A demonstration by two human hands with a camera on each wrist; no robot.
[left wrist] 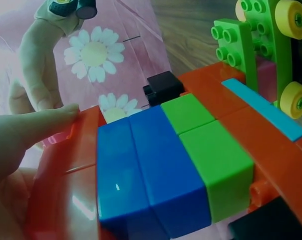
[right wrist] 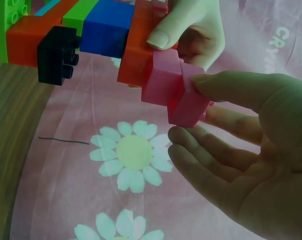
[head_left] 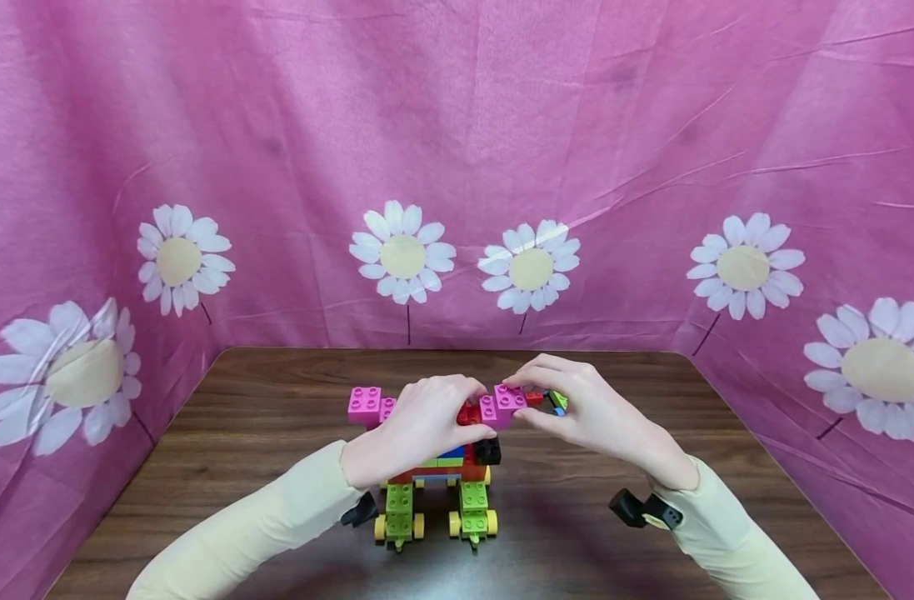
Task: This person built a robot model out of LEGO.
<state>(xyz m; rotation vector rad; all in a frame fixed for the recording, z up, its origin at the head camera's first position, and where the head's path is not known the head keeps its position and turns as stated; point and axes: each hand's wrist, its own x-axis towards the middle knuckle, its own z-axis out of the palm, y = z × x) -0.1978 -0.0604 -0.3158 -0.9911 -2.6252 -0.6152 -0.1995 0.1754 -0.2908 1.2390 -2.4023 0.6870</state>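
A building-block model stands on the table. It has green wheeled bases (head_left: 473, 500), a body of blue bricks (left wrist: 151, 170) and light green bricks (left wrist: 215, 167), and a black brick (right wrist: 57, 56) sticking out at the side. My left hand (head_left: 427, 421) grips the red bricks (left wrist: 73, 175) along the top, thumb on one face. At the model's right end, my right hand (head_left: 580, 398) pinches a pink brick (right wrist: 191, 100) between thumb and fingers. That brick sits against another pink brick (right wrist: 161, 77) joined to the red. Further pink bricks (head_left: 364, 403) stick out at the left end.
Small loose-looking colored bricks (head_left: 558, 402) lie behind my right hand, partly hidden by it. The brown wooden table (head_left: 277, 387) ends at a pink cloth (head_left: 457, 125) printed with daisies, which hangs at the back and both sides.
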